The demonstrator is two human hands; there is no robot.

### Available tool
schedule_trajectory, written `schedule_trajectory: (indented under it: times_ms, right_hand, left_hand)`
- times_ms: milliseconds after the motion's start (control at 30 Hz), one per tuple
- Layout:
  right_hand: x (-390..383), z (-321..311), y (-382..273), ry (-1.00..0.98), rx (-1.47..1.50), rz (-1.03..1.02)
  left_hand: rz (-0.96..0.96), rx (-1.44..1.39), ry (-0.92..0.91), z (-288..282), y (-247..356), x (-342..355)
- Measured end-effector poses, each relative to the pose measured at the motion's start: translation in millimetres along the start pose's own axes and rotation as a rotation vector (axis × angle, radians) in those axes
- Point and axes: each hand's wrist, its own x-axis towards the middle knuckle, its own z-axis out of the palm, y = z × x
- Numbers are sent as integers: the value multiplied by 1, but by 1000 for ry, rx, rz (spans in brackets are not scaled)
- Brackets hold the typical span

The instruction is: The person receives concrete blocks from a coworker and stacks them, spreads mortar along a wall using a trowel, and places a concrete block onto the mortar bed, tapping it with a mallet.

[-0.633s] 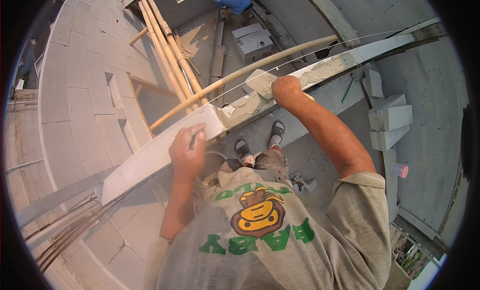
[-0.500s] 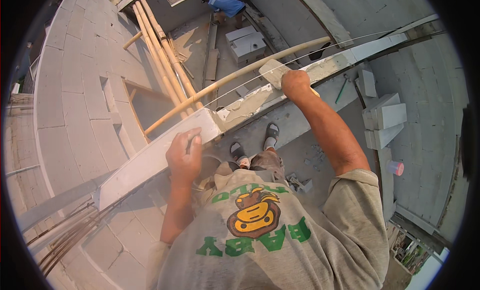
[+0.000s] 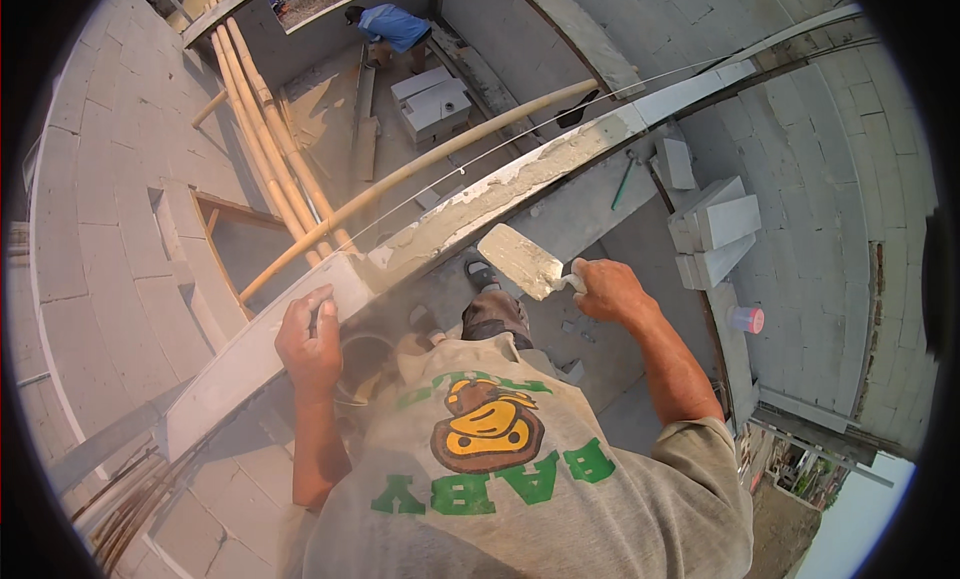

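My right hand (image 3: 608, 291) is closed round the handle of a metal trowel (image 3: 520, 261), whose flat blade is coated with pale mortar and held below the wall top. My left hand (image 3: 308, 344) has its fingers curled on a long white block (image 3: 230, 384) at the left end of that wall top. To the right of this block, a rough grey strip of mortar (image 3: 500, 184) runs along the top, with a thin white string stretched alongside. A bucket (image 3: 365, 364) is partly hidden below, beside my body.
Bamboo poles (image 3: 260, 139) and a crossing pole (image 3: 420, 169) span beside the wall. A person in blue (image 3: 390, 29) bends in the room beyond, near stacked blocks (image 3: 425, 94). More blocks (image 3: 715, 234), a green tool (image 3: 622, 184) and a pink-lidded container (image 3: 745, 319) are right.
My right hand and trowel have come down off the mortar strip toward me. My left hand still rests on the block. The view has shifted, so the scene sits further left.
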Motion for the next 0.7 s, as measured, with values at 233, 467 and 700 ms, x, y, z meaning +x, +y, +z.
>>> schedule_trajectory:
  times_ms: [233,467,700]
  right_hand:
    - [43,-22,1,-195,-253,-290]
    - [109,8,-77,-430,-422,-720]
    - [159,158,-204,-708,-442,-773]
  left_hand:
    - [-222,-167,298,9,16,-18]
    - [-544,-266,805,15,11,-110]
    - [-985,-329,1010,68,-13,-232]
